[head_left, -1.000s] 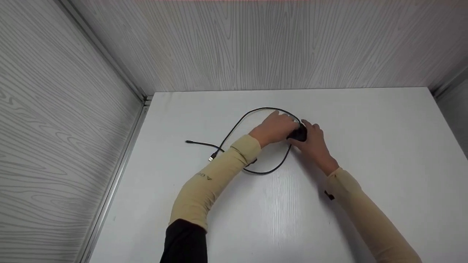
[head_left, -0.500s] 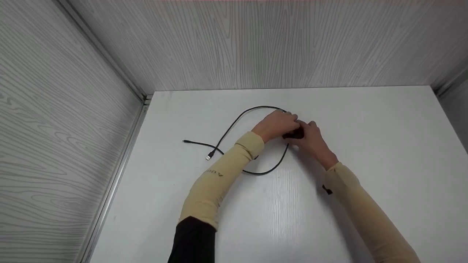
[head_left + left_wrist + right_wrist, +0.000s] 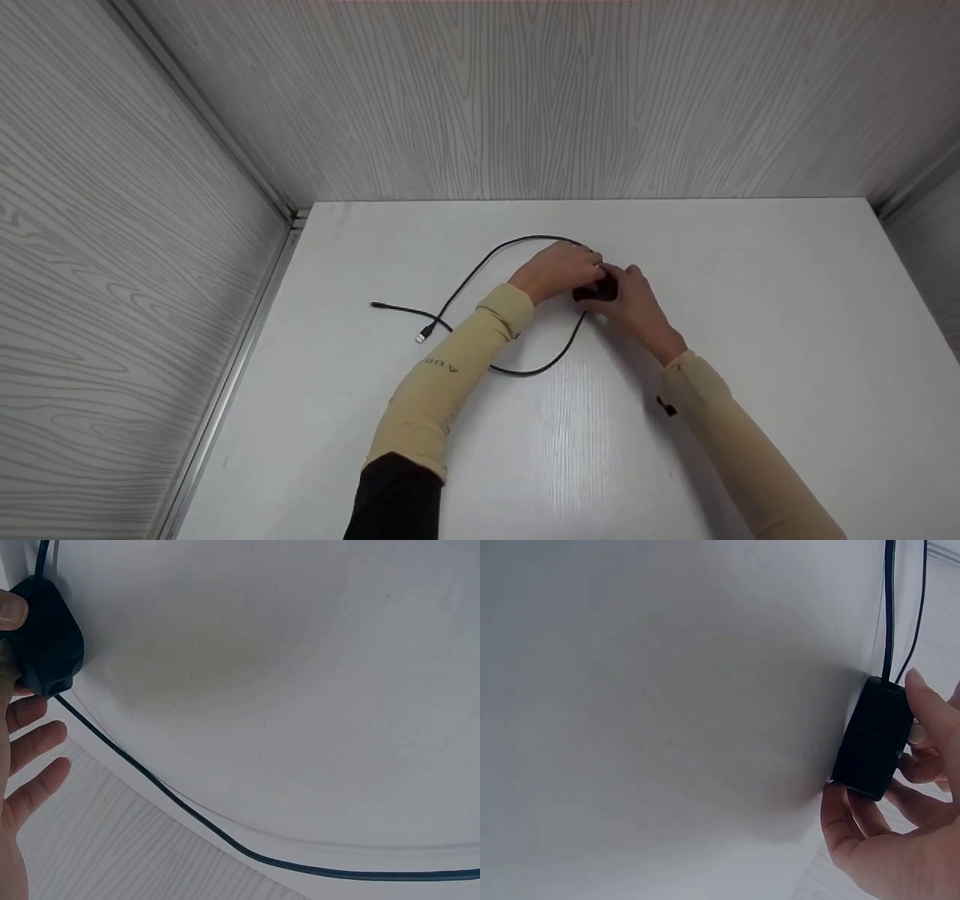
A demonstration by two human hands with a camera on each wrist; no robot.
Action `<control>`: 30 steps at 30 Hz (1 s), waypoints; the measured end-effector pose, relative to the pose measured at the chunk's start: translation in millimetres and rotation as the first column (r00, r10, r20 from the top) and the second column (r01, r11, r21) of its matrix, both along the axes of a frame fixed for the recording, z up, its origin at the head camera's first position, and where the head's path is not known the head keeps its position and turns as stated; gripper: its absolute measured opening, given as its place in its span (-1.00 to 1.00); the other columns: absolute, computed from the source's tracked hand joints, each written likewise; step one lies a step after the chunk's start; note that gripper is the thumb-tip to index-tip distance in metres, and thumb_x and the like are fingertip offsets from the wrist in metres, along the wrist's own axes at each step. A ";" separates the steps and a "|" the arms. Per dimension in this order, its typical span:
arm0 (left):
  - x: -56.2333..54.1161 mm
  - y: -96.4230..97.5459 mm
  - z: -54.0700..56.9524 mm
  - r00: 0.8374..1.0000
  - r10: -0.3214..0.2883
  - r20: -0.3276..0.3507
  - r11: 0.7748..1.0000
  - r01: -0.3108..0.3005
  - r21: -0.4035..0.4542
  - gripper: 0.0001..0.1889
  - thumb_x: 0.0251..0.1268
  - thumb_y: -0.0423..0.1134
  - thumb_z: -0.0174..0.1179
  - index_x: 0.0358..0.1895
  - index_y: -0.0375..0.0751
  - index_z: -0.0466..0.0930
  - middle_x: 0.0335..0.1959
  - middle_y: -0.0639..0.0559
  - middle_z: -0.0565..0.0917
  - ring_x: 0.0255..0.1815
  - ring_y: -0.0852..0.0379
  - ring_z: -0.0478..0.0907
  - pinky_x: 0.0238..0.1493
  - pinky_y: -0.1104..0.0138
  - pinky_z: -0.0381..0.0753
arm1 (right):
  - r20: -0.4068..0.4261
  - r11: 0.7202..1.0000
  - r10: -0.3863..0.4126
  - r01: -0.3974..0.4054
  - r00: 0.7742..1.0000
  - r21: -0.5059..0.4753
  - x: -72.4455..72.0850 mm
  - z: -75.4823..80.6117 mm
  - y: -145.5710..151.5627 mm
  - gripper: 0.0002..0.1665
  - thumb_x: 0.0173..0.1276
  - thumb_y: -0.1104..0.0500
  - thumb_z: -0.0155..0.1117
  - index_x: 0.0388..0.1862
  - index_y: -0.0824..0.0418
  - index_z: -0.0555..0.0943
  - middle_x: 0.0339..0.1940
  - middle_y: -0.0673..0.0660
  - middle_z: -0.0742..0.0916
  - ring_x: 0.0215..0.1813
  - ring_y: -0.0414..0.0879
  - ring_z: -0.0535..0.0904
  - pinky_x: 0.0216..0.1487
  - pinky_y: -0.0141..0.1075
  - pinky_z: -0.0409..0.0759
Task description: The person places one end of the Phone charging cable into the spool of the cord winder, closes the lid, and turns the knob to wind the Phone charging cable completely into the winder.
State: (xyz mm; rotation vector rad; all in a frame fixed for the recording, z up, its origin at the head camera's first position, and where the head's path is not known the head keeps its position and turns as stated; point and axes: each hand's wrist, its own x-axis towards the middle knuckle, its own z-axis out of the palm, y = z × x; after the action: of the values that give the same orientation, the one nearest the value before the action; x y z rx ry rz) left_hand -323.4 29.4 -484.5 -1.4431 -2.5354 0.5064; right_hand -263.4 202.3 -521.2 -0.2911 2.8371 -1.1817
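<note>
A small black box [image 3: 606, 289] with black cable running from it is between my two hands. My left hand [image 3: 556, 270] pinches its left side; in the left wrist view the thumb lies on the box [image 3: 52, 637] and the other fingers spread below it. From the right, my right hand [image 3: 637, 307] grips the same box, with thumb and fingertips at opposite ends in the right wrist view. The black cable [image 3: 529, 373] loops over the table to a USB plug [image 3: 425, 334] and a slimmer plug [image 3: 376, 304]. My left sleeve hides part of the loop.
The white table [image 3: 765, 315] is bounded by a wood-grain back panel [image 3: 480, 97] and a left side panel [image 3: 112, 262]. A small black piece [image 3: 666, 406] shows beside the right sleeve.
My hands have drawn the box slightly left, and it is now more tilted and covered by fingers. The USB plug and the slim plug have slid a little left. The head view has shifted slightly.
</note>
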 end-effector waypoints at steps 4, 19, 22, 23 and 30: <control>-2.7 0.0 -0.6 1.000 0.012 -0.015 1.000 -0.012 0.011 -0.76 0.66 -0.19 0.08 0.11 0.05 0.74 0.04 0.15 0.75 0.07 0.20 0.69 0.08 0.30 0.72 | -0.011 1.000 0.003 -0.003 1.000 -0.007 -2.2 2.5 -0.7 -0.15 0.31 -0.05 0.59 0.48 0.26 0.51 0.04 0.31 0.56 -0.02 0.09 0.34 0.12 -0.07 0.36; 1.6 -1.5 -20.4 0.990 -0.007 -0.139 1.000 0.010 0.023 -0.72 0.74 -0.19 -0.03 0.18 -0.16 0.65 0.13 0.08 0.70 0.02 0.16 0.69 -0.10 0.35 0.70 | 0.002 1.000 -0.006 0.006 1.000 0.014 -4.1 4.8 -1.7 -0.16 0.34 -0.09 0.56 0.48 0.24 0.50 0.09 0.32 0.57 0.02 0.10 0.39 0.21 -0.02 0.42; 5.8 6.6 -16.9 0.994 0.038 -0.102 0.999 -0.035 0.027 -0.70 0.71 -0.12 0.03 0.21 -0.17 0.64 0.09 0.05 0.73 0.03 0.13 0.70 -0.07 0.32 0.71 | 0.002 1.000 -0.015 0.015 1.000 0.021 -4.6 5.8 0.4 -0.18 0.35 -0.10 0.55 0.44 0.27 0.52 0.07 0.31 0.59 0.01 0.09 0.39 0.18 -0.04 0.43; 7.5 10.0 -14.9 0.995 0.056 -0.087 0.998 -0.054 0.027 -0.66 0.69 -0.05 0.05 0.21 -0.16 0.64 0.07 0.05 0.74 0.03 0.12 0.70 -0.05 0.31 0.71 | -0.004 1.000 -0.017 0.017 1.000 0.022 -4.7 6.4 0.9 -0.20 0.35 -0.09 0.54 0.42 0.30 0.53 0.06 0.31 0.60 0.01 0.10 0.39 0.16 -0.04 0.43; 15.9 30.5 -1.3 0.972 0.214 0.094 0.975 -0.218 0.039 -0.46 0.46 0.25 0.25 0.17 -0.14 0.69 0.01 -0.02 0.78 0.05 0.03 0.70 0.10 0.18 0.68 | -0.041 0.998 -0.016 0.018 0.999 0.062 -6.0 5.8 3.2 -0.28 0.44 0.12 0.39 0.47 0.42 0.46 0.10 0.40 0.62 0.04 0.16 0.43 0.15 0.00 0.47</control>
State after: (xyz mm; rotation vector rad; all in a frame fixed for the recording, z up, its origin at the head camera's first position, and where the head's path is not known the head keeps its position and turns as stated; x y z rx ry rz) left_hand -307.5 59.9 -485.8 -1.2055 -2.7726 0.4167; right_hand -269.5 205.5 -515.5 -0.2919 2.9106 -1.1007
